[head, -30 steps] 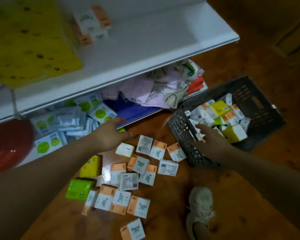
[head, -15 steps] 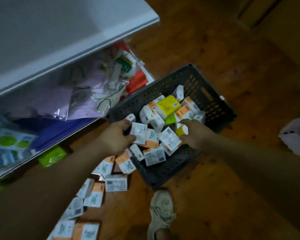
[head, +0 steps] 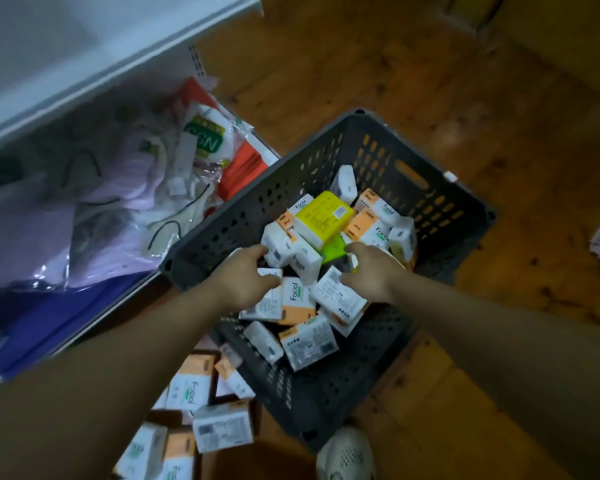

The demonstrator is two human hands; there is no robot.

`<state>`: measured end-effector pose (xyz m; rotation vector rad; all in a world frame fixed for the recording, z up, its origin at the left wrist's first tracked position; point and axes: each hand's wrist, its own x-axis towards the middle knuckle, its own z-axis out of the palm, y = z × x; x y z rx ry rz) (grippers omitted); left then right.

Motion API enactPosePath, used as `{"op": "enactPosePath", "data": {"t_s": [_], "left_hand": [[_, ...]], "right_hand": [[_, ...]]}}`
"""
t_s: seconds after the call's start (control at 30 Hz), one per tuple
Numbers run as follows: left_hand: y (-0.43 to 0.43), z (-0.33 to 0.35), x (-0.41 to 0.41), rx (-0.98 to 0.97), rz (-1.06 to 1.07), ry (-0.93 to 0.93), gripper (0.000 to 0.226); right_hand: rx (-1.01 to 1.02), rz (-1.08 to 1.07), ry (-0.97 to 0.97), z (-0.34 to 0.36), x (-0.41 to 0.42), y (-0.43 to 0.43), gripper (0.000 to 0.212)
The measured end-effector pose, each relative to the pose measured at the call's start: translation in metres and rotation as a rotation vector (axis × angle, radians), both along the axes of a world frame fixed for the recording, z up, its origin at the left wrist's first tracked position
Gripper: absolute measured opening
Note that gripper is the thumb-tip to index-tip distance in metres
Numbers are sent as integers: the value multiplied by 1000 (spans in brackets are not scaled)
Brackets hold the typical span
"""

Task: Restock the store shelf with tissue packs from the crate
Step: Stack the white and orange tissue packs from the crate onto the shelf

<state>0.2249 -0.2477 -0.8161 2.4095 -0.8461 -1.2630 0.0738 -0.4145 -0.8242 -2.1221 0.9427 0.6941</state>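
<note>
- Head view: both hands are down inside the dark grey perforated plastic crate [head: 430, 188], which sits on the wooden floor [head: 499, 98].
- Left hand [head: 246, 282]: fingers curl over the top edge of a white barcode-printed tissue pack [head: 262, 304], thumb raised toward the pack above. It looks like a grip.
- Right hand [head: 371, 271]: only its back shows and the fingers are buried in the pile, so I cannot tell whether it holds anything.
- The white-and-orange "Facial" tissue packs [head: 297, 299] lie jumbled in the crate, between and just ahead of the two hands. A yellow rectangular pack [head: 323, 216] lies further back.
- Key relation: the white metal shelf [head: 118, 64] lies up and to the left of the crate (the left hand's side), so the left hand is nearer for the carry.
- The gripped pack's long side runs roughly along the left forearm.
- More loose tissue packs on the floor [head: 222, 431] lie just beside the crate's near-left corner.
- A pale shoe [head: 347, 455] stands at the crate's near edge.
</note>
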Motion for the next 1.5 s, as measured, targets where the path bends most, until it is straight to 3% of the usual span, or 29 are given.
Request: {"op": "enactPosePath", "data": {"t_s": [0.27,0.5,0.63,0.73,0.83,0.97,1.13,1.2,1.33,1.43,1.5], "left_hand": [[-66,-100,42,-79,-40,-142,67],[-74,-129,60,-119,-86,-141,59],[-60,-108,66,-170,-32,-71,53],[-45,-65,72,-265,27,-28,73],[-31,-16,79,-399,83,27,43],[-1,66,99,-616,273,136,32],[52,146,127,-877,510,41,31],[75,160,135,-911,626,-48,38],[133,176,151,-894,706,-219,40],[181,180,163,-806,713,-405,37],[212,181,169,-716,697,-519,53]], "right_hand": [[-73,-29,-62,-114,69,3,75],[-264,58,30,-172,88,12,59],[-270,9,-73,-116,87,1,48],[-133,-131,-284,-48,88,-1,34],[95,-280,-521,21,92,8,21],[141,-300,-748,93,111,26,29],[6,-341,-1083,157,160,64,42],[-46,-240,-1146,168,180,91,47],[-45,68,-1034,176,213,154,82],[-36,226,-995,173,238,196,81],[-17,268,-1001,171,254,219,76]]}}
